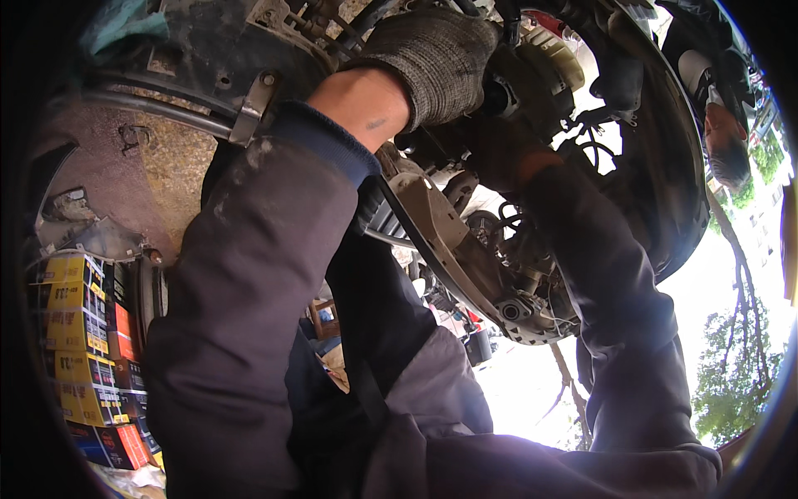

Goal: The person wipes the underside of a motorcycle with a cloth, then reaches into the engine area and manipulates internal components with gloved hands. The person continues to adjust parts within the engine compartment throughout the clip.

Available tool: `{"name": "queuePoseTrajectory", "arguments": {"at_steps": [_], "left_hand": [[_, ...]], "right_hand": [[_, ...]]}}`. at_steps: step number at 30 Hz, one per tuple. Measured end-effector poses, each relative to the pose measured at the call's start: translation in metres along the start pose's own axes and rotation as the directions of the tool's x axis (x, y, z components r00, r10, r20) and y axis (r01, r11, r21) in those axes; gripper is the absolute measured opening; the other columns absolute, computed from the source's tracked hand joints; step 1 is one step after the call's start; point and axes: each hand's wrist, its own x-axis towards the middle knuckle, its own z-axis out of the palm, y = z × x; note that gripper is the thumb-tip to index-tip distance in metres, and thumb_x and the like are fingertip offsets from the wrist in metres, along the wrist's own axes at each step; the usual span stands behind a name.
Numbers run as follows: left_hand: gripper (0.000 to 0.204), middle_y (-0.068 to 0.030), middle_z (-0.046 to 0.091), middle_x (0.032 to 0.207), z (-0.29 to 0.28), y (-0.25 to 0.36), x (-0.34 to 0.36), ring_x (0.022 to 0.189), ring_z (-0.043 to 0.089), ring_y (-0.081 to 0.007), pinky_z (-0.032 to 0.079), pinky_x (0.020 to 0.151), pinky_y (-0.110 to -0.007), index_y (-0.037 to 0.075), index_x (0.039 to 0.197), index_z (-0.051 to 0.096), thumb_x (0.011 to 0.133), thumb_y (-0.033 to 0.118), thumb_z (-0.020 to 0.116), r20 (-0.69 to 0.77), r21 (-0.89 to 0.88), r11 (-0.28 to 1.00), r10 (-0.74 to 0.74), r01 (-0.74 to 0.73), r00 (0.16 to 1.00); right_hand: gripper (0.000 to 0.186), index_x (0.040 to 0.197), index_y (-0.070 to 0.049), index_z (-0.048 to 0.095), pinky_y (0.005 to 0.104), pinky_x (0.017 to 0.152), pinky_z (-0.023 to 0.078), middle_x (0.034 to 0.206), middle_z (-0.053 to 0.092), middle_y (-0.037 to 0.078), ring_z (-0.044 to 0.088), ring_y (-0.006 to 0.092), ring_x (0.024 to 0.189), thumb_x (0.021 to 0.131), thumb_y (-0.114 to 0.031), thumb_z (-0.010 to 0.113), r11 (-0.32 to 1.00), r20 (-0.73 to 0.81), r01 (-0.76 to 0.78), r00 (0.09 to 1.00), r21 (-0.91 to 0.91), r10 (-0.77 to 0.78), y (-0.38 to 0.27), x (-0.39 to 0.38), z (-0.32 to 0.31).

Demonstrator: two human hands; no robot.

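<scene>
My left hand (436, 66), in a grey knit glove, is raised among the dirty metal parts of a vehicle. Its back faces me and its fingers curl away, closed; what they grip is hidden. Just to its right and lower, my right hand (497, 154) is in deep shadow against dark parts, its fingers not visible. Beside the hands are a pale ribbed part (553, 58) and a dark cylindrical part (532, 87). Below them a curved metal beam (428, 216) slopes down to a round bushing (513, 311).
A metal bar (158, 110) with a clamp bracket (253, 108) runs at upper left. Stacked yellow boxes (76, 320) and orange boxes (125, 331) stand at lower left. A black curved panel (677, 158) borders the right. Beyond it are another person (723, 125) and a tree (731, 366).
</scene>
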Motion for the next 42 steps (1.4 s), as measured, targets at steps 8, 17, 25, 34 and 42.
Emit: {"name": "queuePoseTrajectory", "arguments": {"at_steps": [8,17,25,34,42], "left_hand": [[0.025,-0.025,0.065,0.083,-0.01,-0.003,-0.001,0.081,0.065,-0.0404,0.051,0.072,-0.05,0.001,0.093,0.064,0.07,0.012,0.059,0.038,-0.275,0.961,0.031,-0.019,0.999],[0.025,-0.0182,0.067,0.095,0.017,-0.009,-0.004,0.101,0.06,-0.0331,0.05,0.089,-0.043,0.003,0.097,0.065,0.075,0.013,0.066,-0.004,-0.054,0.998,-0.019,0.019,1.0],[0.03,-0.0181,0.067,0.095,0.015,-0.013,-0.002,0.097,0.062,-0.0333,0.051,0.085,-0.044,0.003,0.102,0.063,0.073,0.011,0.065,-0.028,-0.008,0.999,0.034,-0.034,0.999],[0.03,-0.0176,0.067,0.094,0.01,-0.012,-0.005,0.097,0.062,-0.0323,0.052,0.083,-0.045,0.004,0.102,0.064,0.074,0.012,0.066,-0.017,0.002,1.0,0.008,-0.008,1.0],[0.029,-0.0165,0.067,0.092,-0.005,-0.005,-0.006,0.098,0.062,-0.0308,0.052,0.083,-0.044,0.005,0.101,0.064,0.073,0.014,0.069,0.078,0.004,1.0,-0.025,0.025,0.997]], "right_hand": [[0.051,0.136,-0.009,0.047,0.0439,0.095,0.048,0.127,0.056,0.02,0.056,0.0359,0.115,0.087,-0.022,0.056,0.987,-0.091,0.055,0.995,0.149,-0.041,0.006,0.003,0.003],[0.047,0.134,-0.013,0.05,0.0438,0.098,0.046,0.124,0.057,0.019,0.056,0.0341,0.116,0.088,-0.022,0.054,0.994,0.0,0.068,0.998,-0.086,-0.068,0.002,0.008,0.009],[0.043,0.127,-0.012,0.056,0.0426,0.093,0.048,0.117,0.061,0.017,0.06,0.0317,0.108,0.085,-0.021,0.058,0.999,-0.083,0.045,0.995,-0.029,-0.047,0.004,0.009,0.024],[0.043,0.125,-0.011,0.057,0.0424,0.092,0.049,0.116,0.062,0.016,0.061,0.0313,0.107,0.084,-0.022,0.06,0.997,-0.114,0.062,0.991,-0.04,-0.066,0.002,0.014,0.027],[0.043,0.124,-0.011,0.058,0.0422,0.091,0.049,0.114,0.062,0.016,0.061,0.0309,0.106,0.083,-0.022,0.061,0.996,-0.124,0.067,0.99,-0.056,-0.074,-0.002,0.013,0.031]]}}
